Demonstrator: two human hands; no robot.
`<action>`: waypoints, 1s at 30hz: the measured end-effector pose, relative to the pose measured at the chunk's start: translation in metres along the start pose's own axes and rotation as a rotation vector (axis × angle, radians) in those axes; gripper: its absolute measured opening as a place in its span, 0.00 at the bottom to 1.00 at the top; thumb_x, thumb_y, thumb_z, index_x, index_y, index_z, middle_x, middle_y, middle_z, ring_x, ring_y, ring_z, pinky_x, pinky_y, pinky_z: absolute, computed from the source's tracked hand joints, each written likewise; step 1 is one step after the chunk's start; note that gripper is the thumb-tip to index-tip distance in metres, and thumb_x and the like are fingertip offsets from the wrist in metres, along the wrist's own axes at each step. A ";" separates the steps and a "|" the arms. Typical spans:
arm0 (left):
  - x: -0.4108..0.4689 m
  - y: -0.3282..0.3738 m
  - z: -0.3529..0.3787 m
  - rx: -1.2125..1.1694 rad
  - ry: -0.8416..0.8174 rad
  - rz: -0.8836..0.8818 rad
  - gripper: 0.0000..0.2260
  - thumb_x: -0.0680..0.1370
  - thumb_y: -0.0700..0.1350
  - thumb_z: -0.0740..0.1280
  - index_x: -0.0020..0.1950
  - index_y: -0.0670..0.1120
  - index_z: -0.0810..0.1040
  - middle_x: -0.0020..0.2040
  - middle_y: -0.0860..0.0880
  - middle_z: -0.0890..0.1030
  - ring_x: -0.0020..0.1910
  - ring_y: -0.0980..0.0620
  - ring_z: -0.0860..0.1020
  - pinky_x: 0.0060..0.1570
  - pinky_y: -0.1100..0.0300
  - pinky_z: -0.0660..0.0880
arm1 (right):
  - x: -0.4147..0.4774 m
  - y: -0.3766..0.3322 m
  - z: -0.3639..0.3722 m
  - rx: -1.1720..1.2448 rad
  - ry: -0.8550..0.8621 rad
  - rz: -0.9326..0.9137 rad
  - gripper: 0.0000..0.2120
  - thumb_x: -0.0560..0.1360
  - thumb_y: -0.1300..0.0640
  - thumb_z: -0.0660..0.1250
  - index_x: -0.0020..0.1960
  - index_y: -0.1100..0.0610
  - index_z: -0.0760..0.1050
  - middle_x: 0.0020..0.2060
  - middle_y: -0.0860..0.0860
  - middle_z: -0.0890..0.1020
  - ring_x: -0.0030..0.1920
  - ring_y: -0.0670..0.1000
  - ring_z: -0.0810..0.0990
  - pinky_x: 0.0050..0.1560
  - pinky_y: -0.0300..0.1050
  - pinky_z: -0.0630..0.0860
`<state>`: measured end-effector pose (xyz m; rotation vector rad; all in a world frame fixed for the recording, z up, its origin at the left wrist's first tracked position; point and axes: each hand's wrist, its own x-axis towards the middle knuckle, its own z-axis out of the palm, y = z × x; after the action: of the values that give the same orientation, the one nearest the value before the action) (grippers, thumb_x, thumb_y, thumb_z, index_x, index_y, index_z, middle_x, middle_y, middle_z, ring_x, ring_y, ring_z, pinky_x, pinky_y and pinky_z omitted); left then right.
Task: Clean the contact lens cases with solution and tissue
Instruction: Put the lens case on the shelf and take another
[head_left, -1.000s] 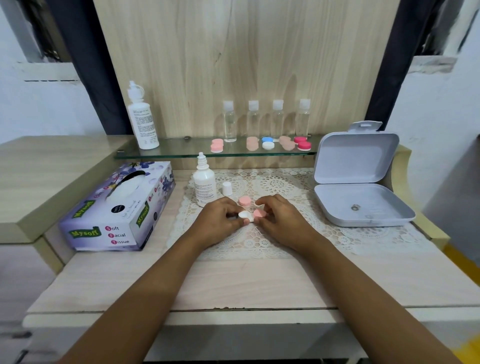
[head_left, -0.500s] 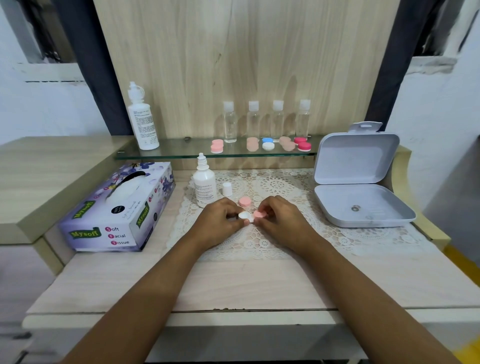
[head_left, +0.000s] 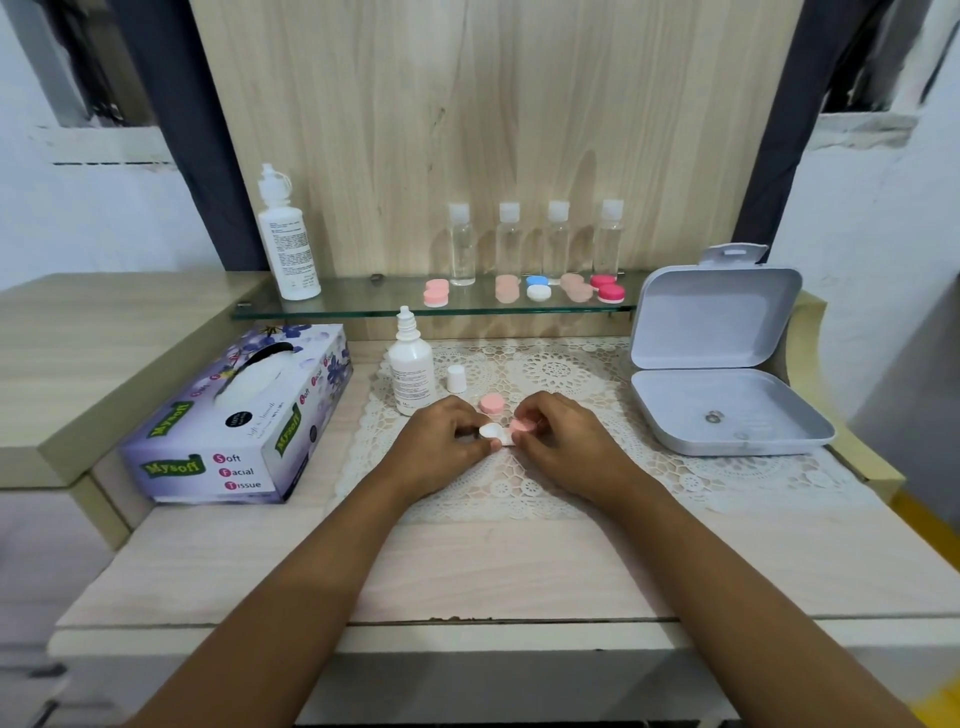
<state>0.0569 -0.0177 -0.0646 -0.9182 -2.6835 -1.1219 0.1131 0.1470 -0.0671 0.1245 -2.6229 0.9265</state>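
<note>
A white contact lens case (head_left: 492, 432) lies on the lace mat (head_left: 561, 467) between my hands. My left hand (head_left: 441, 447) pinches its left, open end. My right hand (head_left: 566, 441) grips the pink cap (head_left: 521, 426) on its right end. A loose pink cap (head_left: 491, 403) lies just behind them. The small solution bottle (head_left: 410, 366) stands uncapped at the mat's back left, with its white cap (head_left: 456, 378) beside it. The tissue box (head_left: 239, 421) sits to the left.
An open white plastic box (head_left: 727, 410) lies at the right. A glass shelf (head_left: 363, 306) carries a tall white bottle (head_left: 288, 239), several clear bottles (head_left: 535, 239) and several pink, blue and white lens cases (head_left: 537, 288). A wooden panel rises behind.
Almost nothing has moved. My right hand's fingers have shifted slightly on the pink cap; the case stays in the same place on the mat.
</note>
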 end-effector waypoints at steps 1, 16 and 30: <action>0.000 0.000 0.000 -0.002 -0.002 -0.001 0.11 0.72 0.46 0.72 0.54 0.46 0.82 0.50 0.53 0.78 0.48 0.58 0.75 0.44 0.75 0.66 | 0.000 0.000 0.000 0.026 0.005 0.004 0.09 0.74 0.59 0.66 0.53 0.57 0.74 0.46 0.49 0.76 0.48 0.48 0.74 0.41 0.33 0.65; -0.001 0.001 0.000 0.004 0.003 0.013 0.11 0.73 0.46 0.71 0.54 0.47 0.82 0.50 0.52 0.78 0.49 0.56 0.75 0.45 0.70 0.68 | 0.015 0.014 -0.002 -0.062 0.166 0.183 0.07 0.73 0.50 0.68 0.45 0.53 0.75 0.42 0.53 0.81 0.48 0.54 0.76 0.42 0.47 0.72; -0.001 0.000 0.001 0.017 0.011 0.022 0.10 0.73 0.46 0.71 0.53 0.47 0.82 0.49 0.53 0.77 0.48 0.57 0.75 0.45 0.71 0.67 | 0.016 0.015 -0.001 -0.169 0.114 0.121 0.11 0.77 0.53 0.63 0.57 0.50 0.79 0.48 0.53 0.84 0.53 0.57 0.73 0.50 0.49 0.73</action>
<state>0.0583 -0.0179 -0.0654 -0.9331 -2.6631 -1.0954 0.0961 0.1597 -0.0691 -0.1267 -2.6112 0.7220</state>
